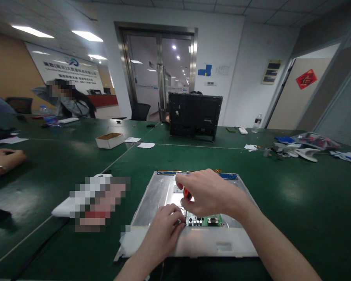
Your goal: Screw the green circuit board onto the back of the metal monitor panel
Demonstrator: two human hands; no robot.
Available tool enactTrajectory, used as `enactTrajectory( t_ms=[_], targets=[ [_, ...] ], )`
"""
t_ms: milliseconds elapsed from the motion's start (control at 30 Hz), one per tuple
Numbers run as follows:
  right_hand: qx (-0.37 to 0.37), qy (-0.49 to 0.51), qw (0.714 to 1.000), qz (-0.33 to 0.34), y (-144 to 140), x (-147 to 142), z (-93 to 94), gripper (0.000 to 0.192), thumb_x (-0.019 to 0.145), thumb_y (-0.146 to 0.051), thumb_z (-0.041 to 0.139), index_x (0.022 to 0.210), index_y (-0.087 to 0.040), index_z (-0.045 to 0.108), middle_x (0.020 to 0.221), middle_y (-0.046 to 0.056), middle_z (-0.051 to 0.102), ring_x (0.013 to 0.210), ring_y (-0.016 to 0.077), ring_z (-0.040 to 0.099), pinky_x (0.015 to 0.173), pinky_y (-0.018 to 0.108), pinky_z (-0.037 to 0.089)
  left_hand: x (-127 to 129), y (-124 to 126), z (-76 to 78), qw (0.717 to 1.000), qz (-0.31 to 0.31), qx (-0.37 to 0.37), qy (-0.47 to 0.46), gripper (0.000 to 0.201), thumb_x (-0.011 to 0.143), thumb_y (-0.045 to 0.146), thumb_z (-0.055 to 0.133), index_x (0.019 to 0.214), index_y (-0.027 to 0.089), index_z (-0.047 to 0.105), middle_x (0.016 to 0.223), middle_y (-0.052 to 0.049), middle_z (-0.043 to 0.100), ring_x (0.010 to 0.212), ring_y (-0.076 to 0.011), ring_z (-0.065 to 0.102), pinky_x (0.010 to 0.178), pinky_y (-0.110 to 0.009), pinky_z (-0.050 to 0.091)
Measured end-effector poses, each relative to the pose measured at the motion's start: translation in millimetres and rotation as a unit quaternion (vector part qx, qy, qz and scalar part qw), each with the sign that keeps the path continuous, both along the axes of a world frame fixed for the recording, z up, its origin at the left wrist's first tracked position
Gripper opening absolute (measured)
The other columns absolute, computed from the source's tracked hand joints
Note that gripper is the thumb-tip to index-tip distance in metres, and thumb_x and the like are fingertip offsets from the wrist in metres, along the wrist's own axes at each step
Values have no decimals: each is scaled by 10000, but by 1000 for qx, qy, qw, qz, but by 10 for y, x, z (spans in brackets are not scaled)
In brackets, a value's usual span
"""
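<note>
A flat silver display panel point(147, 203) lies in front of me with a green circuit board point(206, 221) on its near middle. My right hand point(210, 192) is above the panel, fingers closed around the red and black handle of a screwdriver point(187, 193); its tip is hidden. Lower and to the left, my left hand point(166, 228) rests on the panel with curled fingers at the board's left edge. Whatever those fingertips hold, if anything, cannot be made out. A blue strip board point(228, 176) runs along the panel's far edge.
Left of the panel lies a white object point(65, 207), partly pixelated. An open cardboard box point(109, 141) and a black monitor point(195, 117) stand farther back. Loose parts point(292, 150) and a bottle point(257, 123) are at right. Another person's hand point(8, 159) rests at far left.
</note>
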State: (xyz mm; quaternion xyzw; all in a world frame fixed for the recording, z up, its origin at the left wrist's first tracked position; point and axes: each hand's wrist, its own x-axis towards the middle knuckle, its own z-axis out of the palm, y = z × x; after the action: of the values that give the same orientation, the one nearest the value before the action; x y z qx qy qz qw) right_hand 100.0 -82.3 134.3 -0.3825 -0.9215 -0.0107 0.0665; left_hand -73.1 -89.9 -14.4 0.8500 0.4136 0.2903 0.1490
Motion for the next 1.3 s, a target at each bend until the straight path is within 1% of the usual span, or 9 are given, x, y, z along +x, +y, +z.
enactTrajectory(
  t_ms=[233, 400, 467, 700, 867, 933, 1033, 1167, 1300],
  targets=[
    [30, -6, 999, -35, 25, -40, -49, 330, 875, -515, 503, 939, -202, 584, 804, 44, 700, 673, 179, 617, 505, 270, 226, -8, 14, -42, 1000, -2, 7, -4, 174, 750, 47, 544, 778, 194, 635, 886, -56, 631, 872, -234, 572, 762, -354, 431],
    [22, -9, 999, -27, 8, -29, -19, 164, 858, -307, 529, 968, -194, 572, 833, 32, 702, 659, 157, 603, 499, 270, 224, 7, 8, 6, 1000, -8, -6, 6, 165, 767, 63, 534, 774, 192, 637, 884, -54, 629, 851, -225, 572, 757, -350, 427],
    [4, -3, 1000, -10, -5, -8, -3, 211, 816, -270, 560, 1012, -190, 553, 881, 35, 701, 691, 156, 609, 508, 264, 249, 4, 6, 6, 1000, -7, -10, 3, 164, 773, 70, 535, 786, 195, 641, 903, -55, 631, 865, -229, 569, 765, -356, 427],
    [17, -3, 999, -42, 32, -35, -30, 316, 884, -508, 501, 927, -207, 587, 776, 27, 694, 666, 173, 611, 510, 264, 250, -7, 7, -8, 1000, -3, -16, -3, 172, 762, 56, 533, 773, 192, 637, 895, -60, 632, 874, -237, 564, 770, -367, 425],
    [-3, -9, 1000, -29, 24, -26, -3, 171, 872, -313, 517, 975, -192, 580, 798, 25, 686, 644, 143, 579, 509, 260, 252, -2, -1, 19, 1000, -10, -14, -8, 169, 767, 75, 518, 769, 195, 636, 886, -60, 636, 858, -227, 571, 776, -361, 431],
    [-19, -2, 1000, -5, 8, -3, 11, 222, 823, -265, 546, 1030, -186, 558, 845, 29, 689, 668, 142, 577, 515, 256, 267, -3, 3, 6, 1000, -11, -9, -12, 167, 770, 84, 519, 782, 197, 641, 896, -60, 636, 860, -227, 572, 775, -361, 435],
    [-16, 6, 1000, 6, 2, 9, 4, 266, 821, -334, 566, 1049, -197, 556, 859, 29, 692, 698, 157, 590, 521, 259, 279, -9, 17, -32, 1000, -7, -1, -15, 167, 765, 80, 528, 788, 198, 643, 898, -61, 635, 858, -232, 576, 757, -360, 438],
    [17, -7, 999, -36, 30, -24, -32, 287, 877, -471, 517, 954, -209, 604, 788, 32, 692, 662, 165, 597, 514, 269, 258, -10, 23, -41, 1000, -5, 3, -9, 164, 752, 66, 537, 768, 196, 635, 882, -57, 632, 870, -235, 576, 763, -360, 433],
    [18, -14, 999, -33, 36, -23, -33, 184, 875, -358, 527, 944, -204, 601, 791, 27, 692, 639, 146, 585, 505, 264, 241, 1, 4, 0, 1000, -9, -3, -5, 161, 767, 74, 528, 770, 195, 634, 880, -56, 628, 855, -224, 575, 760, -350, 436]
  ],
)
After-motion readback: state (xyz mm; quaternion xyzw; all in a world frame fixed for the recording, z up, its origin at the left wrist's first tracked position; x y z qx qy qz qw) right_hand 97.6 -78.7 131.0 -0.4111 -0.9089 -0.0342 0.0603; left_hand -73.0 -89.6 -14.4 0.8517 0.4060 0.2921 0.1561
